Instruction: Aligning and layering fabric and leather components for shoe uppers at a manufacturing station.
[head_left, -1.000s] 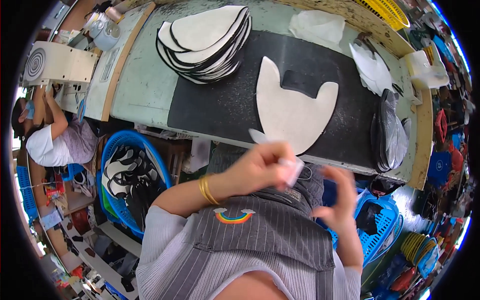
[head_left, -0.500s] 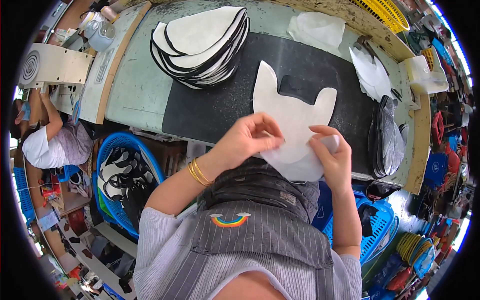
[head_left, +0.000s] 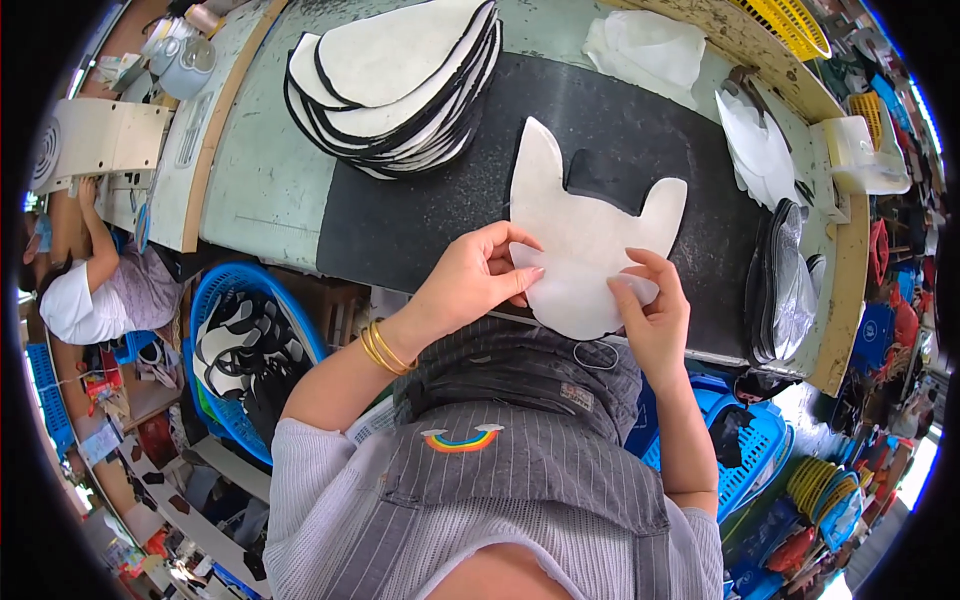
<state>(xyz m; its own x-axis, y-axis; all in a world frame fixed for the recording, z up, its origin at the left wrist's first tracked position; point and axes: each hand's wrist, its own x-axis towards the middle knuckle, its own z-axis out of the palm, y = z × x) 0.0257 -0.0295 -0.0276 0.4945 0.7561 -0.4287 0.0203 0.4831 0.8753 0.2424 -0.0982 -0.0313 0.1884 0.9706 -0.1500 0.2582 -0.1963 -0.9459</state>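
A white shoe-upper-like piece (head_left: 590, 226) with two upright prongs and a dark edge lies on the black mat (head_left: 400, 220), its rounded lower end at the table's front edge. Across that end stretches a thin, translucent white sheet piece (head_left: 575, 298). My left hand (head_left: 468, 276) pinches the sheet's left corner between thumb and fingers. At the opposite corner, the thumb and fingers of my right hand (head_left: 655, 312) close on it. Beyond the left hand rises a stack of white pieces with black edges (head_left: 395, 70). Thin white sheets (head_left: 645, 48) lie at the back right.
White cut pieces (head_left: 757, 150) and a stack of black pieces (head_left: 785, 285) sit along the right side, by a wooden ledge (head_left: 838, 300). Blue baskets stand below the table at left (head_left: 205, 390) and right (head_left: 742, 488). A co-worker (head_left: 95, 290) sits far left.
The sheet has gone from hanging near my right hand to lying spread over the lower end of the white piece. My left hand now grips its other corner.
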